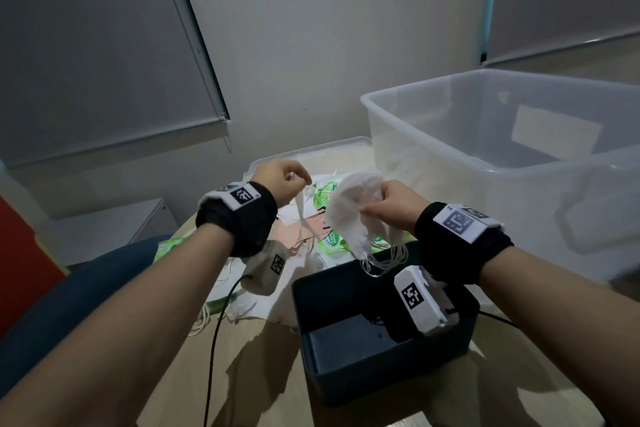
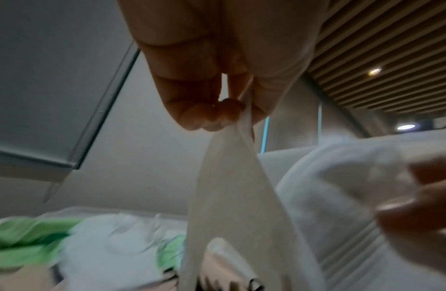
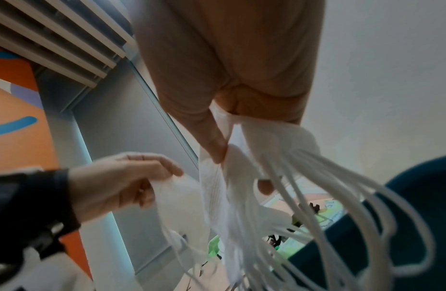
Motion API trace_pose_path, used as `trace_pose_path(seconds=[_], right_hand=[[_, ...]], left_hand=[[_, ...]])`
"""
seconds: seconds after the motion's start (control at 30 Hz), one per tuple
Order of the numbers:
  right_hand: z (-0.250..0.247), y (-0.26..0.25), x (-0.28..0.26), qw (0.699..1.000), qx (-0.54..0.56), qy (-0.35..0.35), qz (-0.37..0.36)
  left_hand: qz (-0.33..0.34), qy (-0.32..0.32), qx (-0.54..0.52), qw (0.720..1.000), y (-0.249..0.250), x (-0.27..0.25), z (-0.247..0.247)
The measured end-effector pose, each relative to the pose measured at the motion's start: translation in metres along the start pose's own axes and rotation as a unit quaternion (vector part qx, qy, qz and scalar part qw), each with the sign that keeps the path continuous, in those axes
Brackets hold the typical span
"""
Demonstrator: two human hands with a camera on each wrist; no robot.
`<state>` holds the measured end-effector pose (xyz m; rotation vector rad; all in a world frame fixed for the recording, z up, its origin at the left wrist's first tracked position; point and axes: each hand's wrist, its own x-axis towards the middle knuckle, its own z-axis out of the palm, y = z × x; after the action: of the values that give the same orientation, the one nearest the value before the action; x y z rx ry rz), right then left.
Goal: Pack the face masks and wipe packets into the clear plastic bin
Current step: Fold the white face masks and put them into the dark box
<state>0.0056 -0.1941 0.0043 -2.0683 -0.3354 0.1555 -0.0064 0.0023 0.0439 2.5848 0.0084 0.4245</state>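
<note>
**Entry: masks in hand, bin not yet loaded**

Item 1. My right hand (image 1: 391, 206), centre of the head view, is clenched round a bunch of white face masks (image 1: 353, 215). Their ear loops (image 1: 384, 260) dangle in a tangle over the dark tray (image 1: 346, 367) at lower centre.

Item 2. My left hand (image 1: 282, 180), just left of the bunch, pinches a single white mask (image 2: 232, 196) by its top edge between thumb and fingertips. It hangs down toward the pile. Whether its loops are caught in the bunch, I cannot tell.

Item 3. Green wipe packets (image 1: 330, 239) and more masks lie heaped on the tabletop (image 1: 256, 374) behind my hands, at mid-frame, partly over a flat clear lid (image 1: 311, 149).

Item 4. The clear plastic bin (image 1: 502, 163) stands at the right of the frame, open. A pale label shows on its far wall. Its floor looks bare from here, so I judge the packing barely begun.

Risks, as I judge them:
- The loops hang loose and close to the tray's rim. Swinging right toward the bin could snag them there, or drag a neighbouring mask off the pile.
- The single mask is held by a thin pinch. A quick move could let it slip onto the heap.
- The bunch is soft and uneven. A slack grip could shed one mask on the way over the bin's high wall.
- The wrist cable (image 1: 221, 315) trails across the tabletop at lower left and could sweep packets off the edge.
</note>
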Motion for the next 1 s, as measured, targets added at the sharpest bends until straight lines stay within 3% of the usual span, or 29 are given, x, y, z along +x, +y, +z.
trace_pose_path(seconds=[0.07, 0.23, 0.3, 0.47, 0.7, 0.87, 1.0], right_hand=[[-0.001, -0.004, -0.005, 1.0, -0.004, 0.002, -0.005], [-0.011, -0.011, -0.015, 0.999, -0.016, 0.032, -0.002], [-0.016, -0.012, -0.019, 0.999, -0.018, 0.046, -0.006], [-0.024, -0.011, -0.03, 0.997, -0.041, 0.064, -0.021], [-0.034, -0.01, -0.044, 0.998, 0.02, 0.056, -0.033], [-0.034, -0.018, -0.058, 0.998, 0.035, 0.023, -0.041], [-0.037, -0.026, -0.068, 0.997, 0.051, -0.008, -0.05]], left_hand=[[0.02, -0.026, -0.012, 0.999, 0.021, -0.004, -0.014], [0.05, -0.186, -0.042, 0.98, 0.062, -0.017, -0.038], [0.078, -0.216, -0.018, 0.973, 0.072, -0.021, -0.041], [0.149, -0.169, 0.073, 0.972, 0.092, -0.03, -0.038], [0.16, -0.102, 0.113, 0.975, 0.107, -0.032, -0.024], [0.216, -0.088, 0.102, 0.967, 0.108, -0.045, 0.004], [0.248, -0.027, 0.034, 0.968, 0.104, -0.052, 0.015]])
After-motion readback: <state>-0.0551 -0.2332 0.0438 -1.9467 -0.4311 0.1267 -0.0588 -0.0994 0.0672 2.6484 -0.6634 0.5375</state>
